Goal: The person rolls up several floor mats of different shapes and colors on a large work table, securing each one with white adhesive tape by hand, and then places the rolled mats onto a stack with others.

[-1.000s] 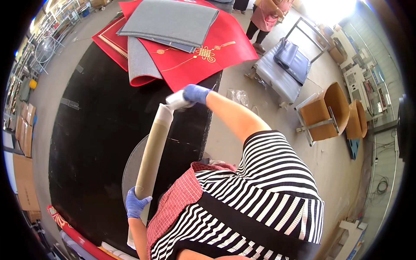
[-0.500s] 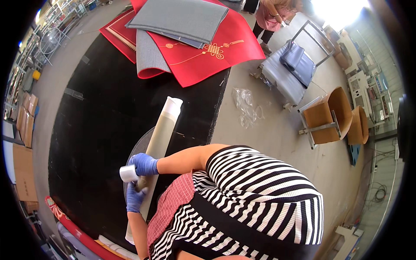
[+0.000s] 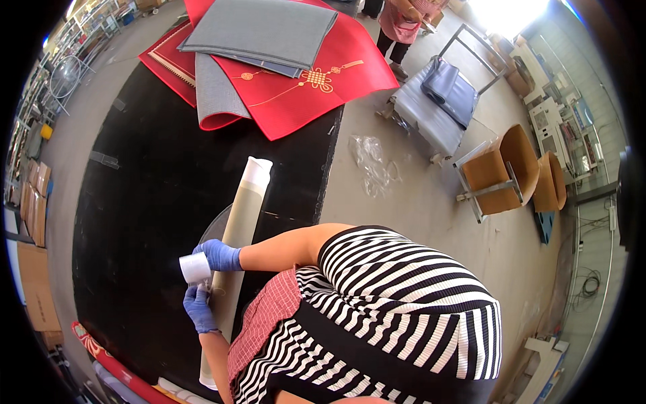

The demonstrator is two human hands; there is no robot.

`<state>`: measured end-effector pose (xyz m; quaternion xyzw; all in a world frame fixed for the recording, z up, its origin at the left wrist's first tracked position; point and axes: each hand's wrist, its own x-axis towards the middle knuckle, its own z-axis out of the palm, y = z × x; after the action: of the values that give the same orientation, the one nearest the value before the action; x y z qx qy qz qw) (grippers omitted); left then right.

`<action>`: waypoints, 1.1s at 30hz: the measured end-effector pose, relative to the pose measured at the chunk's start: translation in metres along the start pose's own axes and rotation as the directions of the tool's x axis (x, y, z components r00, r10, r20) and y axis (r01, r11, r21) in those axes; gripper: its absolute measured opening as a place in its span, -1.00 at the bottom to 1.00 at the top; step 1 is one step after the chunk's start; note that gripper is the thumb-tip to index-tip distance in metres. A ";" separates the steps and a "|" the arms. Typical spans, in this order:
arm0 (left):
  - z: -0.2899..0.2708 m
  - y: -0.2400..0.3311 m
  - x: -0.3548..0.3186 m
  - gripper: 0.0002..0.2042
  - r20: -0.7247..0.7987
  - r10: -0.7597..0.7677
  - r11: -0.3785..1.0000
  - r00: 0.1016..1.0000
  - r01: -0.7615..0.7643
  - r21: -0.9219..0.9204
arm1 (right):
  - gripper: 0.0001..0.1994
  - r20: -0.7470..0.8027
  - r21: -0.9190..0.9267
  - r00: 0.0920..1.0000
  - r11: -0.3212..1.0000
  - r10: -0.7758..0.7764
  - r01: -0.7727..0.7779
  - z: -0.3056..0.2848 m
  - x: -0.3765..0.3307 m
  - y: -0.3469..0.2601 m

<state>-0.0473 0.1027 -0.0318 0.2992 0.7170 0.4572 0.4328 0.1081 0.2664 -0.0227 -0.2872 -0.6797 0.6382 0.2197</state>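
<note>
My right hand (image 3: 221, 256), in a blue glove, is closed around a wide roll of whitish tape (image 3: 195, 268). Just below it, my left hand (image 3: 198, 308), gloved too, pinches what looks like the tape's loose end; the fingertips partly hide it. Both hands are over the left side of a long rolled-up mat (image 3: 237, 232), pale with a white far end, lying lengthwise on the black table (image 3: 148, 195). A dark grey curved-edged piece (image 3: 217, 225) shows beside the roll, mostly hidden by it.
Red mats (image 3: 356, 81) and folded grey mats (image 3: 262, 30) lie at the table's far end. Several rolls (image 3: 121, 367) line its near left edge. Right of the table are crumpled clear plastic (image 3: 370, 161), a loaded cart (image 3: 431, 111) and cardboard boxes (image 3: 498, 168). Another person (image 3: 400, 23) stands far back.
My left fingers have gone from spread beside the mat to pinched beneath the tape roll. The tape roll has tilted slightly, and the whole view has shifted a little.
</note>
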 end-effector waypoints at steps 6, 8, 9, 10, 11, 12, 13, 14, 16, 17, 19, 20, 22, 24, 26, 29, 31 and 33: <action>-0.016 -0.040 0.044 -0.71 0.138 -0.338 0.740 0.931 0.354 -0.572 | -0.71 0.051 0.018 0.995 0.996 -0.083 0.083 -0.006 -0.024 -0.005; -0.011 -0.045 0.043 -0.62 0.193 -0.123 0.884 0.974 0.195 -0.424 | -0.70 -0.005 0.000 0.988 0.988 -0.156 0.156 0.000 -0.021 0.004; -0.011 -0.036 0.037 -0.62 0.222 -0.053 0.960 0.974 0.111 -0.256 | -0.70 -0.016 -0.016 0.988 0.988 -0.154 0.154 -0.001 -0.020 0.005; -0.010 -0.031 0.034 -0.62 0.262 0.011 0.996 0.965 0.011 -0.084 | -0.71 -0.025 -0.032 0.988 0.988 -0.153 0.152 -0.003 -0.019 0.006; -0.015 -0.030 0.036 -0.61 0.241 -0.069 0.956 0.968 0.133 -0.261 | -0.72 -0.008 0.080 0.997 0.993 -0.082 0.083 -0.003 -0.018 0.005; -0.030 -0.024 0.038 -0.58 0.276 -0.088 0.919 0.957 0.185 -0.348 | -0.73 0.018 0.189 1.000 0.982 -0.014 0.010 -0.004 -0.016 0.005; -0.006 0.029 0.019 -0.59 0.313 -0.098 0.831 0.945 0.251 -0.496 | -0.73 0.013 0.104 1.000 0.995 -0.005 0.004 -0.011 -0.016 0.005; 0.021 0.081 -0.006 -0.59 0.332 -0.100 0.713 0.938 0.300 -0.634 | -0.73 0.027 0.018 1.000 1.000 -0.004 0.003 -0.015 -0.016 -0.003; 0.025 0.083 -0.025 -0.63 0.306 -0.025 0.775 0.952 0.212 -0.595 | -0.73 0.016 -0.135 0.998 0.989 -0.061 0.063 -0.009 -0.016 -0.011; 0.021 0.080 -0.034 -0.65 0.282 0.007 0.798 0.959 0.165 -0.580 | -0.72 0.030 -0.210 0.995 0.973 -0.090 0.094 -0.003 -0.015 -0.013; 0.016 0.063 -0.029 -0.77 0.201 -0.049 0.997 0.978 0.060 -0.048 | -0.76 -0.033 -0.092 0.985 0.982 -0.168 0.164 0.006 -0.011 0.011; 0.028 0.087 -0.030 -0.81 0.118 -0.052 0.996 0.992 0.044 0.074 | -0.80 -0.048 0.008 0.994 0.995 -0.099 0.099 0.003 -0.009 0.025; 0.027 0.091 -0.021 -0.77 0.074 -0.017 1.000 0.997 0.016 0.017 | -0.75 -0.019 0.475 0.993 0.875 0.117 -0.094 -0.004 -0.006 0.029; 0.006 0.063 -0.004 -0.80 -0.010 0.142 0.956 0.990 -0.135 0.260 | -0.70 -0.041 0.114 0.998 0.992 -0.053 0.058 -0.018 -0.012 0.012; 0.001 0.044 0.001 -0.81 -0.068 -0.034 0.971 0.997 0.050 0.236 | -0.73 -0.051 0.469 0.998 0.883 0.039 -0.010 -0.019 -0.021 -0.002; -0.001 0.015 0.007 -0.82 -0.003 0.124 0.746 0.992 -0.091 0.660 | -0.68 0.052 -0.054 0.974 0.974 -0.219 0.222 -0.016 -0.020 0.016; 0.012 0.030 0.013 -0.82 0.087 0.010 0.615 0.996 -0.074 0.785 | -0.68 0.108 -0.281 0.941 0.898 -0.320 0.338 -0.017 -0.018 0.016; 0.011 0.027 0.022 -0.84 0.202 -0.073 0.690 0.977 -0.097 0.717 | -0.67 0.141 -0.444 0.915 0.802 -0.377 0.399 -0.016 -0.016 0.016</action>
<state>-0.0461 0.1358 -0.0173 0.4975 0.7858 0.1057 0.3519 0.1324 0.2674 -0.0362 -0.1715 -0.8613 0.4047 0.2550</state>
